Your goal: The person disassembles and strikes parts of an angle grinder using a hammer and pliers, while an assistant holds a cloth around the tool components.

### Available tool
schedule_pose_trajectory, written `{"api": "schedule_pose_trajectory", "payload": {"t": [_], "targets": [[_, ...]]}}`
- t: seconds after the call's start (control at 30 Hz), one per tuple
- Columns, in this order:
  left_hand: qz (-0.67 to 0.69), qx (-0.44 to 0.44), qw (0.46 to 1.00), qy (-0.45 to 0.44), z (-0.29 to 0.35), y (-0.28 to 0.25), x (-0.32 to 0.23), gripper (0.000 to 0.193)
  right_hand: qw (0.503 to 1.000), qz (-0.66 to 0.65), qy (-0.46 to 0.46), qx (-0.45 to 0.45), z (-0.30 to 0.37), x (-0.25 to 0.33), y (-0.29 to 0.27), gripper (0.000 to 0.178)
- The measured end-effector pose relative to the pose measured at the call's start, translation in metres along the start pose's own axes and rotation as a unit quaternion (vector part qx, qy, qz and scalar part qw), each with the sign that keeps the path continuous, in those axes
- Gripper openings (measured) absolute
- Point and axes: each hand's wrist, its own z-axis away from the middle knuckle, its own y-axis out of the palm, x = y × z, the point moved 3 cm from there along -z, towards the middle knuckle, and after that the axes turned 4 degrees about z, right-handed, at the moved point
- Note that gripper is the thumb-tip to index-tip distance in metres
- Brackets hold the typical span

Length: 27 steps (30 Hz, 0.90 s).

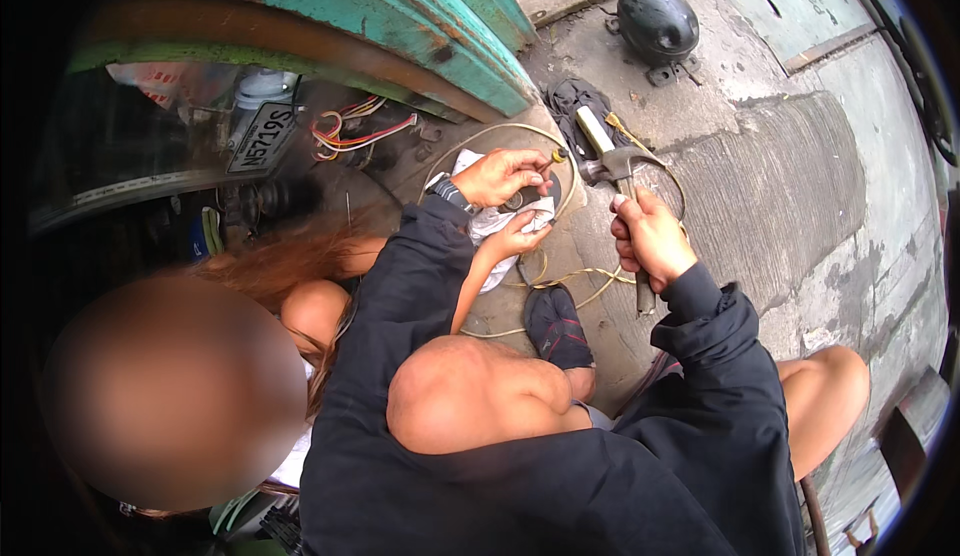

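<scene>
My right hand (pixel 655 241) is wrapped round the handle of a claw hammer (pixel 622 162), its head raised above the concrete. My left hand (pixel 503 178), with a watch at the wrist, pinches a thin tool with a yellow end (pixel 558 156); its other end is hidden. Just under that hand, a co-worker's hand (pixel 520 236) steadies a white cloth (pixel 490 224) with a dark round metal part (pixel 522 198) in it. My fingers partly cover that part.
A cable (pixel 480 136) loops on the ground around the work. Beyond lie a dark rag (pixel 572 106), a black rounded tank (pixel 657 21) and coloured wires (pixel 365 136) beside a green metal frame (pixel 420 16). The co-worker crouches at my left; a dark shoe (pixel 560 326) is near my knee.
</scene>
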Motion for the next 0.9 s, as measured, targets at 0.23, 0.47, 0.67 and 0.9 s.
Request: {"api": "schedule_pose_trajectory", "payload": {"t": [0.23,0.47,0.67,0.9], "targets": [[-0.083,-0.013,0.996,0.002,0.007,-0.001,-0.006,0.019,0.905,-0.142,-0.313,-0.251,0.02,0.068,-0.006,0.018],[-0.097,-0.011,0.995,-0.023,0.006,0.0,0.001,0.023,0.988,-0.011,-0.129,-0.082,0.007,0.057,-0.016,0.019],[-0.02,-0.008,0.999,-0.032,-0.002,0.0,0.003,0.023,0.934,-0.003,-0.278,-0.225,-0.005,0.018,-0.009,0.019],[-0.022,-0.001,1.0,0.01,0.008,-0.004,0.017,0.025,0.947,-0.131,-0.253,-0.146,0.017,0.09,-0.03,0.018]]}}
